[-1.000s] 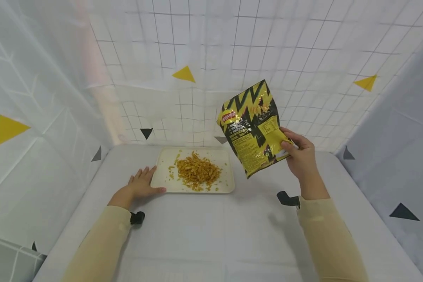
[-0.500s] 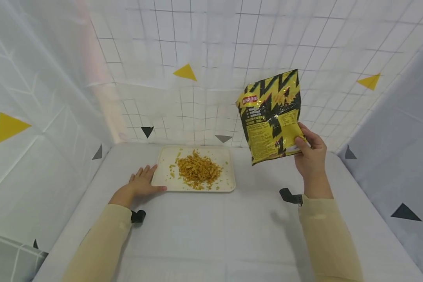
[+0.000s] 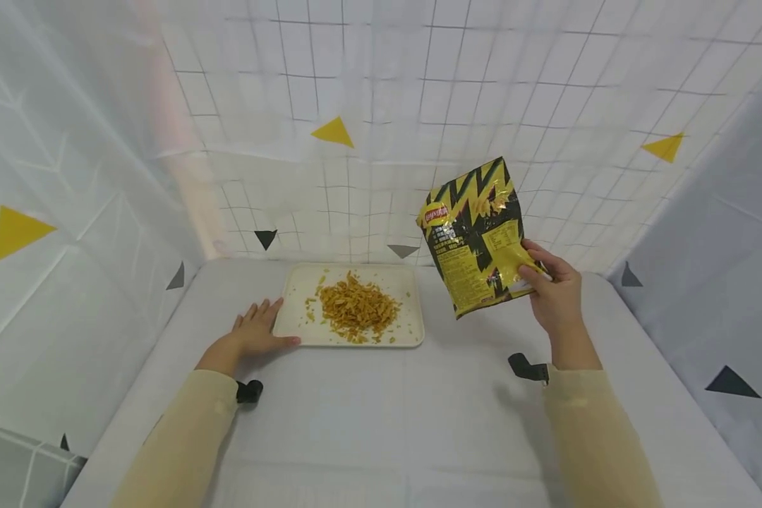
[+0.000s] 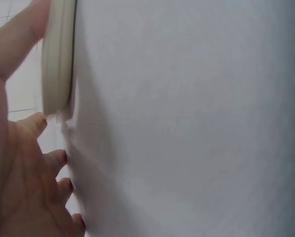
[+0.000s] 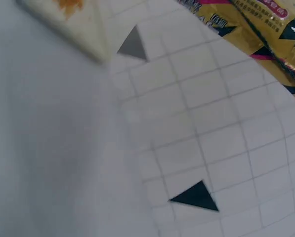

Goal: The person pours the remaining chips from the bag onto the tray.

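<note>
A cream tray (image 3: 395, 278) lies on the white table, bearing a heap of orange-brown snack pieces (image 3: 358, 307). Beside its left end rests my left hand (image 3: 254, 335), fingers spread. The left wrist view has the thumb against the tray's side (image 4: 58, 59) and the index fingertip right at its corner. My right hand (image 3: 559, 293) pinches a yellow-and-black snack bag (image 3: 473, 243) by its lower right corner, thumb in front. Up off the table, the bag leans to the left, its printed face towards me. At upper right in the right wrist view, the bag (image 5: 273, 37) shows in part.
Small crumbs (image 3: 310, 303) are scattered on the tray around the heap. A white grid-patterned curtain (image 3: 381, 190) closes off the back of the table, and further white sheets (image 3: 705, 282) hang at both sides. Each wrist wears a black camera (image 3: 527, 367).
My right hand first raised the bag and moved it right, then lowered it and tipped it left again. It now stands further right than a second ago. Left hand and tray stayed put.
</note>
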{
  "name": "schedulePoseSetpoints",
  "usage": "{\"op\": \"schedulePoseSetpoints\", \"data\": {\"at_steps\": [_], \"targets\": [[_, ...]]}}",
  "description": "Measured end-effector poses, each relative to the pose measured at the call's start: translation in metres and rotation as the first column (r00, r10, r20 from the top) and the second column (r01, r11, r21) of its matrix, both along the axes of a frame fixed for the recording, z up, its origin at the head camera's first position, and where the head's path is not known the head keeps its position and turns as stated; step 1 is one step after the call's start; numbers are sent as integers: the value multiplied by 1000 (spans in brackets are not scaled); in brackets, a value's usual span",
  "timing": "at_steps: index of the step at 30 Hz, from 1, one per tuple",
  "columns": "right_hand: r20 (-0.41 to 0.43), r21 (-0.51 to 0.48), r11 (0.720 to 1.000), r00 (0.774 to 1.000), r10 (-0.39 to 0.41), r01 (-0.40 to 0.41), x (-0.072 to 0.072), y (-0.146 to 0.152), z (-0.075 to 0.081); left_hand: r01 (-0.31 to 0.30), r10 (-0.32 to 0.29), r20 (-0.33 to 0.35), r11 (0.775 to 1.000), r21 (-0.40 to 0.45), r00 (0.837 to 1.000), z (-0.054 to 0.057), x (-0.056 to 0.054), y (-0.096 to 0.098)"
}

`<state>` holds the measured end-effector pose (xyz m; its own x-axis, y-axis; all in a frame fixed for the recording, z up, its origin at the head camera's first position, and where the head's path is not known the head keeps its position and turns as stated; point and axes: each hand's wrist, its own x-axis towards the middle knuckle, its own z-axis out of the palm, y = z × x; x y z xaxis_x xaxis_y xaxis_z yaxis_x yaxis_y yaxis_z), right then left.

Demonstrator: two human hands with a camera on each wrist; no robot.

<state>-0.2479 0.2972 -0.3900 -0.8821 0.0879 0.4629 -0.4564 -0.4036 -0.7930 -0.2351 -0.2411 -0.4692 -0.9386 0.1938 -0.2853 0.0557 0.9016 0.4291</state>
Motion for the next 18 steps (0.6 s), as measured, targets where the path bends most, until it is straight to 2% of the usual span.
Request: {"op": "schedulePoseSetpoints", "data": {"at_steps": [4, 9, 13, 16, 18], "targets": [[78, 57, 997, 995, -55, 51, 3, 8, -10, 1, -2, -5, 1000, -3, 1000, 3, 0, 0], [92, 102, 994, 994, -53, 44, 5, 18, -23, -5, 5, 0, 1000, -2, 1000, 6, 1, 1], [105, 152, 986, 991, -79, 63, 7, 24, -27, -5, 5, 0, 1000, -4, 1000, 5, 0, 2], [102, 242, 961, 981, -162, 134, 9, 28, -28, -4, 4, 0, 1000, -7, 1000, 4, 1, 2], [89, 306, 932, 968, -234, 197, 10, 30, -28, -4, 4, 3, 1000, -7, 1000, 4, 1, 2]]}}
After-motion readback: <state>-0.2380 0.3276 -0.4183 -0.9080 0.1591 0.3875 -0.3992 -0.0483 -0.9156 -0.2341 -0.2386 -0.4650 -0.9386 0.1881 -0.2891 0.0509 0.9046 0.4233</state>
